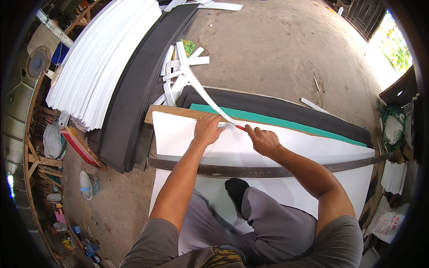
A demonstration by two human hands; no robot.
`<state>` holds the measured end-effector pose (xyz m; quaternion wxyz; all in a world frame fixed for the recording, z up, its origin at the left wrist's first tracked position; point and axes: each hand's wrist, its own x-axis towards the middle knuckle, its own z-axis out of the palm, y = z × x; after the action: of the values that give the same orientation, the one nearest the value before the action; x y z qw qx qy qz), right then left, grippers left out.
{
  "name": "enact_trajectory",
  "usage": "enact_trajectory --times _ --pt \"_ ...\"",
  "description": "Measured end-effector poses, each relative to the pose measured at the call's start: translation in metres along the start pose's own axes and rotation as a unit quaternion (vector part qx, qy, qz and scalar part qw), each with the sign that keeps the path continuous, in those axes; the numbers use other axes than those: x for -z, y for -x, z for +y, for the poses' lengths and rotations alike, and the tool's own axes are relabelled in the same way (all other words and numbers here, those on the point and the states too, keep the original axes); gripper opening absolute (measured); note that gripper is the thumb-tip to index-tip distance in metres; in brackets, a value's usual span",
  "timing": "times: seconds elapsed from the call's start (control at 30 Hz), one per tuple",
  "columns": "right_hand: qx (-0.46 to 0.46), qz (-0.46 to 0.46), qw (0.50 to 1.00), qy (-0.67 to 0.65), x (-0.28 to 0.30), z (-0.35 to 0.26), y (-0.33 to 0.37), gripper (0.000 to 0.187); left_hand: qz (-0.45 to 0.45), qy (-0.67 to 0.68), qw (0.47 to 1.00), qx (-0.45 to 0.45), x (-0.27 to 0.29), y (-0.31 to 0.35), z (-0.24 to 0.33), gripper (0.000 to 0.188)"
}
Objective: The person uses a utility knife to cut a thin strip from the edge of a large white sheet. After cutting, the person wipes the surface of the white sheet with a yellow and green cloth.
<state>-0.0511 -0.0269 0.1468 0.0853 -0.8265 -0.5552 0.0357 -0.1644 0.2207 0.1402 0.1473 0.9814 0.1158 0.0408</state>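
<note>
A large white foam-like sheet (277,139) lies in front of me, partly under my legs. My right hand (264,142) is closed round a red cutter knife (240,127), whose tip meets the sheet's far edge. Just left of it, my left hand (208,129) grips that edge, thumb and fingers curled; the fingertips are partly hidden. A narrow white strip (206,96) rises from the edge near the knife and runs back to a pile of white offcuts (181,73). Across the sheet, nearer to me, lies a long dark flat bar (263,171).
Beyond the sheet lie a brown board (172,111), a green sheet (286,123) and black sheets (308,107). Tall stacks of white sheets (100,62) and black sheets (138,98) stand at left. A bucket (86,185) stands on the concrete floor (259,49). White sacks (386,223) sit at right.
</note>
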Motion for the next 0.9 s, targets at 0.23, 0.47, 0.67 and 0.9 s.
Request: enact_trajectory --times 0.23,0.47,0.67,0.9 --pt "0.011 0.000 0.999 0.049 0.004 -0.013 -0.009 0.048 -0.024 0.006 1.000 0.018 0.001 -0.003 0.002 0.051" --pt "0.001 -0.027 0.996 0.080 0.007 -0.013 -0.012 0.045 -0.011 0.001 1.000 0.006 -0.002 0.001 0.001 0.053" --pt "-0.067 -0.124 0.987 0.076 0.016 -0.006 -0.006 0.045 -0.022 0.018 1.000 0.007 0.002 -0.002 0.000 0.060" --pt "-0.098 -0.125 0.983 0.097 0.009 0.066 0.051 0.044 -0.033 0.018 0.999 0.016 0.001 -0.009 0.000 0.044"
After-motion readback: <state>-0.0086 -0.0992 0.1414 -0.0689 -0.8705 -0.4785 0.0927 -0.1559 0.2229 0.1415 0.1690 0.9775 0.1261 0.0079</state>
